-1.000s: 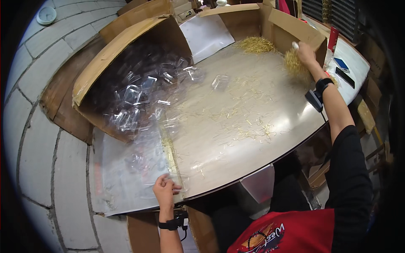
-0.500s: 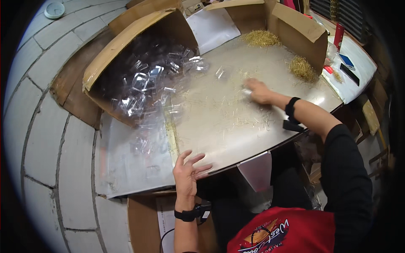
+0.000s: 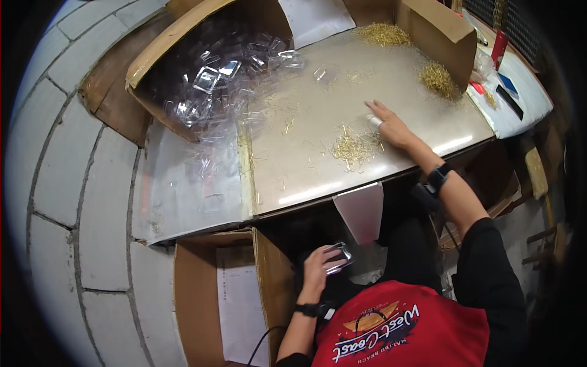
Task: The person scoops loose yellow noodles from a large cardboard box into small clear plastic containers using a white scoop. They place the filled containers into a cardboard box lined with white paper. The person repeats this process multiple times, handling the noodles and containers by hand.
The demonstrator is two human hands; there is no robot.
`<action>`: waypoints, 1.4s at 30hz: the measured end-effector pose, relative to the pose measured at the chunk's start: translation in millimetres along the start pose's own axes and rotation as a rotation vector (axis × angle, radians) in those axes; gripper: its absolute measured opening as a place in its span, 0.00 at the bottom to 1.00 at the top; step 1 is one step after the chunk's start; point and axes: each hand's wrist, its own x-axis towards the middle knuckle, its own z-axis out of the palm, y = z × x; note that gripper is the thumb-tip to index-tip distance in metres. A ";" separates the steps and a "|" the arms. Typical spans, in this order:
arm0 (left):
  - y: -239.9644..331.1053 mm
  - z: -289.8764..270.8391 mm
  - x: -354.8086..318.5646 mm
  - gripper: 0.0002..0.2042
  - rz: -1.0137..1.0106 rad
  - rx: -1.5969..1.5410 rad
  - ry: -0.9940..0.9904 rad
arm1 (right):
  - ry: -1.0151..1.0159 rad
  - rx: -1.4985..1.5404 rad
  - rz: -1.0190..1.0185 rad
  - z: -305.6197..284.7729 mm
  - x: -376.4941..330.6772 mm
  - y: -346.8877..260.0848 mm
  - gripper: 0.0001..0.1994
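Observation:
My left hand (image 3: 316, 269) is low in front of my body, below the table edge. Its fingers are closed on a small shiny rectangular case (image 3: 338, 258), dark inside with bright edges; whether it is clear plastic I cannot tell. Over the table, my right hand (image 3: 391, 125) has its fingers stretched out, with a white wrap around one finger. It is just beside a loose heap of thin gold-coloured metal hooks (image 3: 351, 148). More hooks lie scattered across the tabletop (image 3: 306, 177).
A tipped cardboard box (image 3: 177, 46) spills clear plastic cases (image 3: 208, 79) at the left. Denser gold heaps (image 3: 437, 79) lie by a cardboard wall (image 3: 443, 24). Below the table stands an open carton (image 3: 262, 269) with a paper sheet. A white side surface (image 3: 526, 116) is at the right.
My left hand has dropped from the table edge toward my body and now holds the shiny case. The scattered hooks are gathered closer together beside my right hand. The view has shifted.

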 end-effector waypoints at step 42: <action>-67.7 29.5 37.8 0.22 -0.159 -0.107 -0.235 | -0.567 0.284 -0.212 47.9 -244.3 -61.7 0.18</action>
